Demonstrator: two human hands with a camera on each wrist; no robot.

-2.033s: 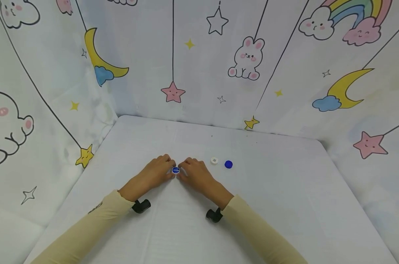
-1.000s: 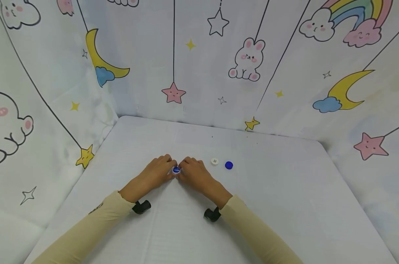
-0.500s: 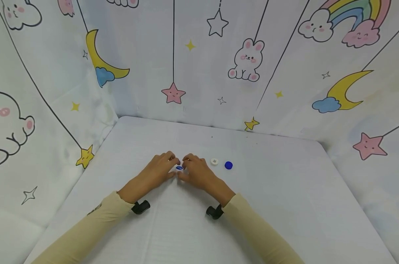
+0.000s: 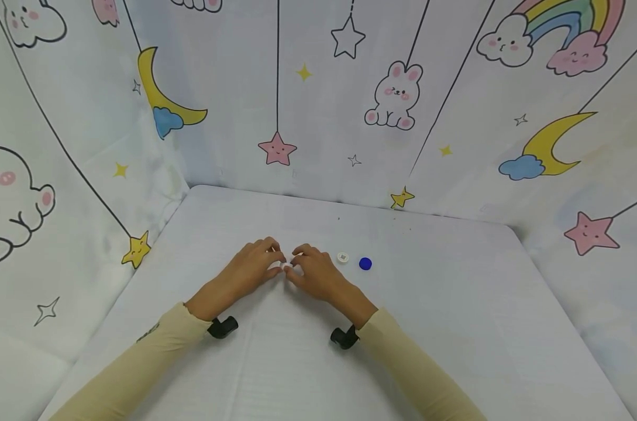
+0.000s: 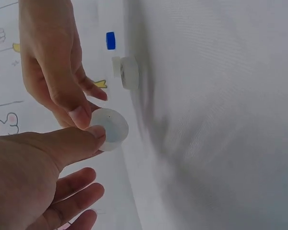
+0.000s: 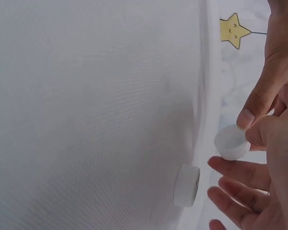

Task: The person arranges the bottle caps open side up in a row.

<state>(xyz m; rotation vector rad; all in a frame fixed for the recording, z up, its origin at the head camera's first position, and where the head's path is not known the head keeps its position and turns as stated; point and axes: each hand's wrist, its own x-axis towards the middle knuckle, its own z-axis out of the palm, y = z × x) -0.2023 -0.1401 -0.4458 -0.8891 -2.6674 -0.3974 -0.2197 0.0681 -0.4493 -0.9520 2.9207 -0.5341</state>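
Note:
Between both hands is a small white bottle cap (image 4: 286, 265), its pale hollow side showing in the left wrist view. The left hand (image 4: 247, 266) pinches it, thumb across its face, and the other left fingers (image 5: 79, 199) are spread loosely. My right hand (image 4: 318, 272) holds the edge of the same cap with its thumb and a fingertip, partly hidden by the cap. In the right wrist view the cap (image 6: 232, 142) is held off the table. Right of the hands lie a white round piece (image 4: 343, 257) with a cross mark on top and a flat blue cap (image 4: 365, 264).
A white cloth covers the table (image 4: 429, 327), its far edge meeting a printed cloth wall (image 4: 318, 105) with stars, moons and rabbits. Dark wrist cameras (image 4: 224, 327) sit under both forearms. Tiny dark specks show near the table's far side.
The held cap has tilted, so its blue printed top no longer shows in the head view. It and both hands have moved slightly away and right. The two loose pieces stayed put.

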